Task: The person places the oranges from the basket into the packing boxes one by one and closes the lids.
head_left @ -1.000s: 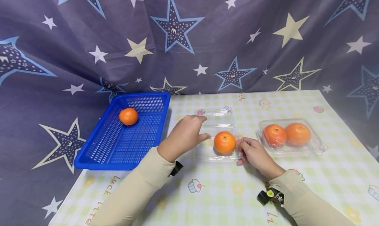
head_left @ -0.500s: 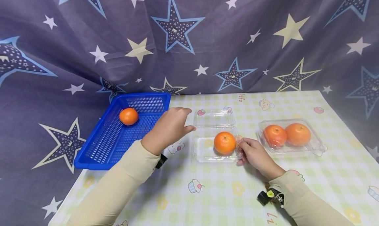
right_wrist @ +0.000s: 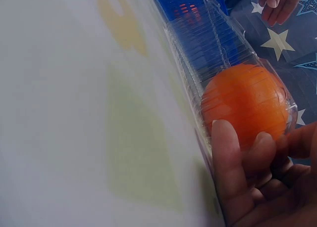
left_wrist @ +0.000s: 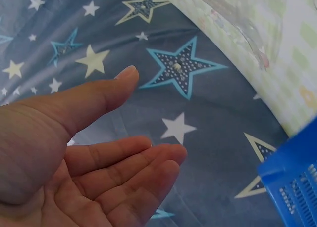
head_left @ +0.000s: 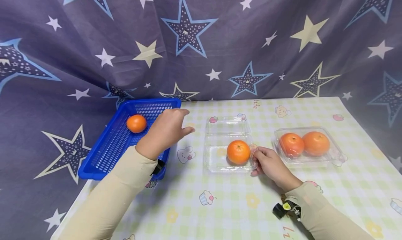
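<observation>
An open clear plastic clamshell box (head_left: 216,156) lies mid-table, its lid (head_left: 227,125) folded back behind it. One orange (head_left: 238,152) sits in the right half of the box. At the box's right edge my right hand (head_left: 271,166) pinches the plastic between thumb and fingers; the right wrist view shows the orange (right_wrist: 245,106) just behind the wall there. My left hand (head_left: 164,131) hovers over the right rim of the blue basket (head_left: 125,175), holding nothing, thumb and fingers apart. Another orange (head_left: 136,123) rests inside the basket, at its far left.
To the right stands a closed clear clamshell box (head_left: 331,152) with two oranges (head_left: 316,143) in it. A checked tablecloth (head_left: 232,212) covers the table. Behind the far edge hangs a dark curtain (head_left: 125,34) with stars.
My left hand has moved left, from beside the open box to over the basket's right side. The right hand and the oranges have stayed in place.
</observation>
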The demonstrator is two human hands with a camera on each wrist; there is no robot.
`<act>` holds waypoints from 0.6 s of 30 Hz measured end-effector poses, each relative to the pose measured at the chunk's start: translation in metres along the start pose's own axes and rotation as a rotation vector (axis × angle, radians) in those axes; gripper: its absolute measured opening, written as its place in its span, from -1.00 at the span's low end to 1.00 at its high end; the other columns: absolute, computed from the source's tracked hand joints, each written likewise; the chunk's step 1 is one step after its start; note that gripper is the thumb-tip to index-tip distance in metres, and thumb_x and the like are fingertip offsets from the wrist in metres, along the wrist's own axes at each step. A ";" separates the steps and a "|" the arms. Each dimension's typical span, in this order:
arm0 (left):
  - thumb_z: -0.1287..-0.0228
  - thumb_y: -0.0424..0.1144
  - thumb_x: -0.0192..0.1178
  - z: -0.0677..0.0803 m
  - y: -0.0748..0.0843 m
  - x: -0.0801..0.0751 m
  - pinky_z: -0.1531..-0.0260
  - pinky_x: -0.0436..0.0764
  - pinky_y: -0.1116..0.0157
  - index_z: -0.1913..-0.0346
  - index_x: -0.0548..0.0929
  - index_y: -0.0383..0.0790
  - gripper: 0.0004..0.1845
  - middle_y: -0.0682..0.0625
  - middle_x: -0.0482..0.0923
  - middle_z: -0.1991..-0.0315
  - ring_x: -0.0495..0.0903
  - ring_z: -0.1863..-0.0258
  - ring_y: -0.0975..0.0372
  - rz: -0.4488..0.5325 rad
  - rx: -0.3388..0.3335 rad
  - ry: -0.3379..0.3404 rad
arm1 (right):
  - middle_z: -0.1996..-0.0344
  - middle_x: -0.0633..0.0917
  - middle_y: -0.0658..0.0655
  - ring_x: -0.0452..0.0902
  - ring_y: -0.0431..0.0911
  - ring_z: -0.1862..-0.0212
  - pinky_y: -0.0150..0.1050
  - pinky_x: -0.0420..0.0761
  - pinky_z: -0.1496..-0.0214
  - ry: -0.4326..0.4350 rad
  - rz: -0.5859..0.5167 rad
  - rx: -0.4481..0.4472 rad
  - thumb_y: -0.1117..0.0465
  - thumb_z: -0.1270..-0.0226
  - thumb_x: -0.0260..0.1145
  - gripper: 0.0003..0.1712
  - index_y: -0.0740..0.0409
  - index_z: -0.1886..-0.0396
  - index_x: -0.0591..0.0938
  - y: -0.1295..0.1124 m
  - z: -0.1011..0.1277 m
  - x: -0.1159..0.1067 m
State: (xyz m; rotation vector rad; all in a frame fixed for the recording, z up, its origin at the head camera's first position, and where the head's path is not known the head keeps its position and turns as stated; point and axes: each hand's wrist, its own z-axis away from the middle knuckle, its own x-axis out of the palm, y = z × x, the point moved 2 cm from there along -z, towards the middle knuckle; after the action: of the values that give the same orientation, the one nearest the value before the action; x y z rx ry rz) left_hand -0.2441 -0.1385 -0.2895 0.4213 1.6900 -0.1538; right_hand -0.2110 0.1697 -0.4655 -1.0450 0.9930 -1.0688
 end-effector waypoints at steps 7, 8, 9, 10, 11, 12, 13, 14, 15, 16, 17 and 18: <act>-0.23 -0.01 0.50 0.003 -0.016 -0.001 -0.18 0.62 -0.07 -0.23 0.64 -0.35 -0.37 -0.27 0.69 -0.14 0.66 -0.13 -0.16 -0.014 -0.039 0.012 | 0.49 0.46 0.10 0.42 -0.15 0.56 -0.07 0.78 0.32 0.002 -0.006 0.001 0.21 -0.65 -0.06 -0.66 0.41 0.25 0.46 0.000 -0.001 0.000; -0.23 -0.02 0.50 0.004 -0.019 0.000 -0.16 0.63 -0.07 -0.22 0.64 -0.35 -0.38 -0.27 0.69 -0.12 0.66 -0.12 -0.16 -0.012 -0.043 0.012 | 0.49 0.46 0.10 0.41 -0.15 0.56 -0.07 0.78 0.32 0.000 -0.008 0.000 0.22 -0.65 -0.06 -0.66 0.42 0.25 0.47 0.000 -0.001 0.000; -0.23 -0.02 0.50 0.004 -0.022 -0.001 -0.13 0.64 -0.06 -0.21 0.65 -0.35 -0.39 -0.27 0.69 -0.11 0.67 -0.10 -0.15 -0.013 -0.049 0.013 | 0.49 0.46 0.10 0.41 -0.16 0.56 -0.08 0.78 0.32 -0.002 -0.009 -0.001 0.22 -0.65 -0.07 -0.66 0.42 0.25 0.47 0.000 -0.001 0.000; -0.23 -0.03 0.50 0.005 -0.024 0.000 -0.12 0.65 -0.06 -0.21 0.65 -0.35 -0.39 -0.27 0.70 -0.10 0.68 -0.08 -0.15 -0.016 -0.051 0.014 | 0.50 0.46 0.09 0.41 -0.16 0.57 -0.08 0.78 0.32 -0.004 -0.012 -0.002 0.22 -0.64 -0.07 -0.66 0.42 0.25 0.47 0.000 -0.001 0.000; -0.23 -0.03 0.50 0.005 -0.027 0.000 -0.11 0.65 -0.06 -0.19 0.65 -0.35 -0.40 -0.26 0.70 -0.09 0.68 -0.06 -0.15 -0.018 -0.050 0.017 | 0.50 0.46 0.09 0.41 -0.16 0.57 -0.08 0.78 0.32 -0.005 -0.015 -0.002 0.22 -0.64 -0.07 -0.66 0.42 0.24 0.47 0.000 -0.001 0.000; -0.24 -0.04 0.50 0.005 -0.030 0.000 -0.11 0.65 -0.07 -0.20 0.65 -0.35 -0.41 -0.27 0.70 -0.09 0.68 -0.07 -0.15 -0.022 -0.052 0.018 | 0.50 0.46 0.09 0.40 -0.16 0.57 -0.08 0.78 0.32 -0.007 -0.016 -0.003 0.22 -0.64 -0.07 -0.66 0.42 0.25 0.46 0.000 0.000 0.000; -0.24 -0.05 0.50 0.005 -0.033 -0.001 -0.12 0.64 -0.07 -0.20 0.65 -0.36 -0.41 -0.27 0.70 -0.10 0.68 -0.08 -0.16 -0.023 -0.056 0.019 | 0.50 0.46 0.09 0.41 -0.16 0.57 -0.08 0.78 0.32 -0.008 -0.014 -0.004 0.22 -0.63 -0.07 -0.66 0.42 0.24 0.47 0.000 0.000 0.000; -0.25 -0.06 0.50 0.006 -0.036 -0.001 -0.15 0.63 -0.08 -0.21 0.64 -0.37 -0.41 -0.28 0.69 -0.12 0.67 -0.10 -0.17 -0.023 -0.059 0.021 | 0.50 0.46 0.09 0.41 -0.16 0.57 -0.08 0.78 0.32 -0.009 -0.012 -0.004 0.22 -0.63 -0.07 -0.66 0.42 0.24 0.47 0.000 0.000 0.000; -0.25 -0.07 0.50 0.006 -0.039 -0.002 -0.17 0.62 -0.09 -0.23 0.64 -0.37 -0.40 -0.29 0.68 -0.14 0.66 -0.13 -0.18 -0.024 -0.062 0.022 | 0.50 0.46 0.09 0.41 -0.16 0.57 -0.08 0.78 0.32 -0.008 -0.011 -0.004 0.22 -0.63 -0.07 -0.66 0.42 0.24 0.47 0.000 0.000 0.000; -0.25 -0.08 0.50 0.006 -0.041 -0.003 -0.20 0.60 -0.10 -0.23 0.63 -0.37 -0.40 -0.29 0.67 -0.16 0.65 -0.16 -0.18 -0.023 -0.065 0.024 | 0.51 0.46 0.09 0.41 -0.16 0.57 -0.08 0.78 0.32 -0.007 -0.009 -0.004 0.22 -0.63 -0.07 -0.66 0.42 0.24 0.47 0.000 0.000 0.000; -0.25 -0.08 0.50 0.007 -0.044 -0.004 -0.23 0.58 -0.10 -0.24 0.63 -0.36 -0.40 -0.29 0.66 -0.18 0.63 -0.19 -0.19 -0.021 -0.070 0.023 | 0.51 0.46 0.09 0.42 -0.15 0.57 -0.07 0.78 0.32 -0.005 -0.007 -0.005 0.22 -0.64 -0.07 -0.66 0.42 0.24 0.47 0.001 -0.001 0.000; -0.24 -0.09 0.50 0.007 -0.046 -0.005 -0.26 0.56 -0.11 -0.26 0.63 -0.36 -0.39 -0.29 0.65 -0.21 0.61 -0.23 -0.18 -0.019 -0.076 0.023 | 0.51 0.46 0.09 0.43 -0.15 0.57 -0.07 0.78 0.32 -0.004 -0.004 -0.005 0.22 -0.64 -0.07 -0.66 0.42 0.24 0.47 0.001 -0.001 0.000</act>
State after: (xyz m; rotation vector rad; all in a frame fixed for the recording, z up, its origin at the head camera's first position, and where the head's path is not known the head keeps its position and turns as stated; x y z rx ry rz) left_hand -0.2540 -0.1845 -0.2925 0.3515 1.7172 -0.0984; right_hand -0.2114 0.1694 -0.4662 -1.0535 0.9916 -1.0680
